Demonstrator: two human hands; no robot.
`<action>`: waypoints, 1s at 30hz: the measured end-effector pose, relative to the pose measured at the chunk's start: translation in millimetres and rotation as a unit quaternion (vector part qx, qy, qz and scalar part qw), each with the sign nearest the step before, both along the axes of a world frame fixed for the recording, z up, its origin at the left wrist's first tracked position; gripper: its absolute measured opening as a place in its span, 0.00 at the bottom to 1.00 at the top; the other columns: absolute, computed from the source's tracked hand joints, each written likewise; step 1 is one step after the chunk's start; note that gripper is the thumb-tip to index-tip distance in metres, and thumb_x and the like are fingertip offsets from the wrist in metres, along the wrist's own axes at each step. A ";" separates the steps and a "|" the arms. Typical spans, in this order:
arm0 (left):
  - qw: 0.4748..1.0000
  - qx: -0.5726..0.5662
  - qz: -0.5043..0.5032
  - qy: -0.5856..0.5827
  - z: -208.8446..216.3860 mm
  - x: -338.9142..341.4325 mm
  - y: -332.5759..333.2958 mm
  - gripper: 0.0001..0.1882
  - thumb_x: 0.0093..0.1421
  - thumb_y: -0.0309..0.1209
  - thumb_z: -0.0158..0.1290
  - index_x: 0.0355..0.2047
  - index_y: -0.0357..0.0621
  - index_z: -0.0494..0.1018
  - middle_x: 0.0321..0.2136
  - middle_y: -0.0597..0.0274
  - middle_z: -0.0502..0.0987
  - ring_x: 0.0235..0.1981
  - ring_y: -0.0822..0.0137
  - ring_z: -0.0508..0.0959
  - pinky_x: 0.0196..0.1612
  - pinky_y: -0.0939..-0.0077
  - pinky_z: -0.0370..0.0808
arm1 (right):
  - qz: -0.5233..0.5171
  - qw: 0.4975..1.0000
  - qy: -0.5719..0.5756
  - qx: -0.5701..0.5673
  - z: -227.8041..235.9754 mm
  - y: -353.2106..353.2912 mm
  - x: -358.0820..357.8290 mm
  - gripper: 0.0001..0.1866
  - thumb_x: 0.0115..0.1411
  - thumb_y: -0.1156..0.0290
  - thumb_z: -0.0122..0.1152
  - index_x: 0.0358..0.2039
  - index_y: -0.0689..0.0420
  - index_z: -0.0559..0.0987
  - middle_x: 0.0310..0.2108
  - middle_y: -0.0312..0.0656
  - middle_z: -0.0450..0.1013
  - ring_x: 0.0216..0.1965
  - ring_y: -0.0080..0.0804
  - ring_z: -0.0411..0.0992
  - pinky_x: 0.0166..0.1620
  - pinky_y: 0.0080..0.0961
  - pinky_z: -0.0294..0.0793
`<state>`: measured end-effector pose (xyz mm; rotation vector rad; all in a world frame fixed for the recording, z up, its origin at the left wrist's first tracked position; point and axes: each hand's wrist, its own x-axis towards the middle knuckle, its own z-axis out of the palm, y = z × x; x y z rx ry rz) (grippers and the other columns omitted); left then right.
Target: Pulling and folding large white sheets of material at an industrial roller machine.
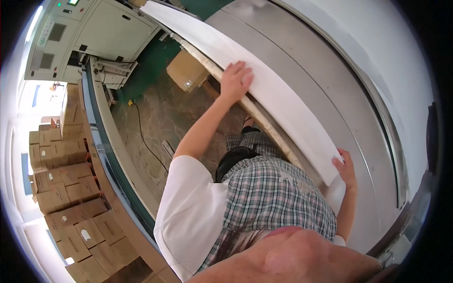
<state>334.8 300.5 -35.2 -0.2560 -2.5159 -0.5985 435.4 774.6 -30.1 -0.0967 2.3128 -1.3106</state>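
Holding a long white sheet that runs from the upper middle of the frame down to the right, over the grey metal surface. My left hand lies flat and open on its edge; my right hand pinches the lower corner. I judge even tension on both ends keeps it from creasing.

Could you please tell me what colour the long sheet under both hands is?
The long sheet is plain white, seen best in the head view.
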 end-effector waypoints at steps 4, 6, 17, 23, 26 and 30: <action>0.997 0.042 -0.059 -0.006 3.6 -0.8 -6.7 0.10 0.49 0.32 0.53 0.31 0.43 0.74 0.40 0.51 0.73 0.44 0.53 0.72 0.49 0.58 0.67 | 0.031 0.997 0.060 0.040 -12.7 -83.8 -38.0 0.20 0.50 0.63 0.60 0.41 0.61 0.72 0.38 0.46 0.67 0.42 0.38 0.66 0.47 0.29 0.64; 0.991 0.036 -0.130 -0.016 6.0 -2.0 -12.9 0.10 0.48 0.32 0.54 0.31 0.43 0.74 0.40 0.52 0.73 0.43 0.52 0.72 0.49 0.59 0.68 | 0.032 0.996 0.067 0.051 -12.4 -132.8 -58.4 0.19 0.51 0.64 0.59 0.41 0.61 0.72 0.38 0.46 0.67 0.42 0.36 0.66 0.46 0.28 0.65; 0.914 0.098 -0.372 -0.127 35.1 -88.2 -75.9 0.07 0.48 0.24 0.54 0.29 0.42 0.74 0.33 0.57 0.76 0.37 0.57 0.75 0.42 0.65 0.72 | -0.161 0.966 0.193 0.061 -29.9 -211.2 -171.3 0.10 0.54 0.69 0.56 0.36 0.59 0.74 0.26 0.40 0.71 0.28 0.30 0.70 0.34 0.23 0.70; 0.933 0.115 -0.291 -0.181 21.0 -289.8 -102.8 0.09 0.52 0.32 0.51 0.33 0.44 0.73 0.31 0.56 0.76 0.33 0.58 0.76 0.37 0.70 0.72 | -0.337 0.851 0.262 0.306 -82.4 -160.8 -196.0 0.10 0.57 0.64 0.51 0.31 0.58 0.73 0.24 0.44 0.71 0.27 0.37 0.70 0.32 0.30 0.69; 0.949 0.109 -0.223 -0.195 3.5 -390.1 -87.9 0.14 0.53 0.38 0.51 0.36 0.44 0.74 0.32 0.56 0.77 0.34 0.63 0.77 0.38 0.73 0.72 | -0.394 0.807 0.202 0.390 -75.9 -187.4 -199.6 0.10 0.57 0.63 0.50 0.28 0.57 0.73 0.24 0.43 0.71 0.25 0.40 0.69 0.30 0.32 0.68; 0.929 0.257 -0.178 -0.198 -52.2 -521.4 -51.9 0.17 0.50 0.40 0.53 0.38 0.44 0.74 0.33 0.56 0.77 0.35 0.63 0.76 0.40 0.73 0.71 | -0.410 0.791 0.213 0.401 -78.6 -184.5 -197.6 0.10 0.58 0.63 0.49 0.25 0.56 0.70 0.23 0.39 0.69 0.25 0.39 0.68 0.28 0.33 0.66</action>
